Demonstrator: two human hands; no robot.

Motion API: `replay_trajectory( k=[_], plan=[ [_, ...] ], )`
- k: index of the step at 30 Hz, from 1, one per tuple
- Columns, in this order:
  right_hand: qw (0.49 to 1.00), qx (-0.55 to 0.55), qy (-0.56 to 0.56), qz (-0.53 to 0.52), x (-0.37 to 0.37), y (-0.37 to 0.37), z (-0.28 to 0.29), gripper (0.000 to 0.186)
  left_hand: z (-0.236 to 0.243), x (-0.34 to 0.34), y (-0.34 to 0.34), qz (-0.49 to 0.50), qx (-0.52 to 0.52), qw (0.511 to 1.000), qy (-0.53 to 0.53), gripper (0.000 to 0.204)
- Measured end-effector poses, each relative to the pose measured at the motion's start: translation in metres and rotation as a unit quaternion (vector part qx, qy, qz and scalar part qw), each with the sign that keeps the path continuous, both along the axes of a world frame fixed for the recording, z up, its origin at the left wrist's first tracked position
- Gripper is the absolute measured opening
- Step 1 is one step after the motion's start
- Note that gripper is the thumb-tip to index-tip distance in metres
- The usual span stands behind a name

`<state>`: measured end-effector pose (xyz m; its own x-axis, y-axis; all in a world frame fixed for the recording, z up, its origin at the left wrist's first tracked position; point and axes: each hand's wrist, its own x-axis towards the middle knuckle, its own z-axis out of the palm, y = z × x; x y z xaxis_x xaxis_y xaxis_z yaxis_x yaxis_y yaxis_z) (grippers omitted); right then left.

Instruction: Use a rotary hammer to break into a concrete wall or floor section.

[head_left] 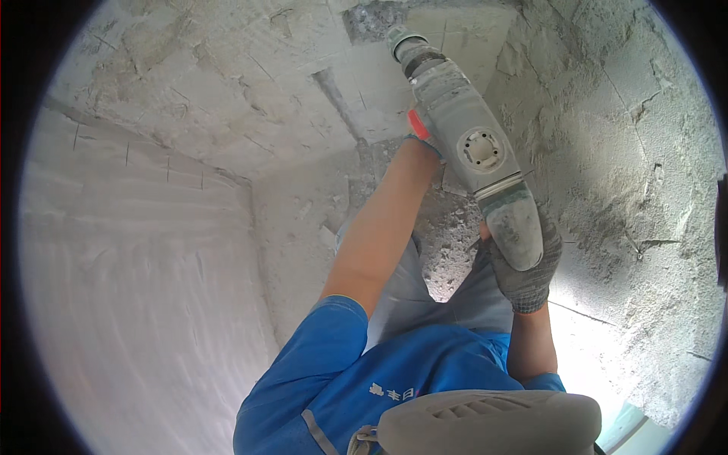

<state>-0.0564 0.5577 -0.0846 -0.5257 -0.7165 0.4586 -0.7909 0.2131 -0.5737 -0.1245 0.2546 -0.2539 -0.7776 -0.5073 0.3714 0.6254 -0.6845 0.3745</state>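
Note:
A large, dusty grey rotary hammer (pixel 497 144) slants up and away in front of me, its chuck end at the top and near the bare patch of wall. My right hand (pixel 527 277), in a grey knit glove, is closed round the rear handle at its lower end. My left hand (pixel 432 142) reaches to the front part of the tool from its left side. Most of that hand is hidden behind the body, and its fingers do not show. Beside it sits a red part (pixel 418 124). Whatever bit is in the chuck cannot be made out.
A rough, chipped wall (pixel 622 129) rises close on the right, and a scored far wall (pixel 220 83) stands ahead. The smooth pale wall (pixel 144 288) is at the left. Broken rubble (pixel 447 250) lies on the floor between my legs. A grey vented shape (pixel 489 421) covers the bottom edge.

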Motion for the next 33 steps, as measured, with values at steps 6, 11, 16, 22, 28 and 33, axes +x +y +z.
replay_trajectory(
  k=[6,11,16,22,28,33],
  plan=[
    [0.988,-0.03,0.118,0.098,0.011,-0.033,0.002,0.056,0.004,0.033,-0.029,0.075,-0.042,0.996,0.007,0.027],
    [0.991,-0.018,0.093,0.092,0.024,-0.055,-0.034,0.071,0.094,0.059,-0.002,0.01,-0.045,0.94,-0.337,0.017],
    [0.983,0.014,0.145,0.107,0.031,-0.072,-0.029,0.073,0.116,0.053,-0.005,0.032,-0.052,0.927,-0.371,0.02],
    [0.982,0.0,0.146,0.124,0.016,-0.057,-0.032,0.068,0.134,0.056,0.022,0.078,-0.056,0.901,-0.423,0.027],
    [0.99,0.002,0.1,0.096,0.016,-0.035,-0.03,0.065,0.098,0.043,0.01,-0.005,0.027,0.913,-0.408,0.021],
    [0.979,-0.008,0.178,0.098,0.024,-0.032,-0.037,0.068,0.139,0.058,0.036,0.063,-0.056,0.877,-0.473,0.025]
  ],
)
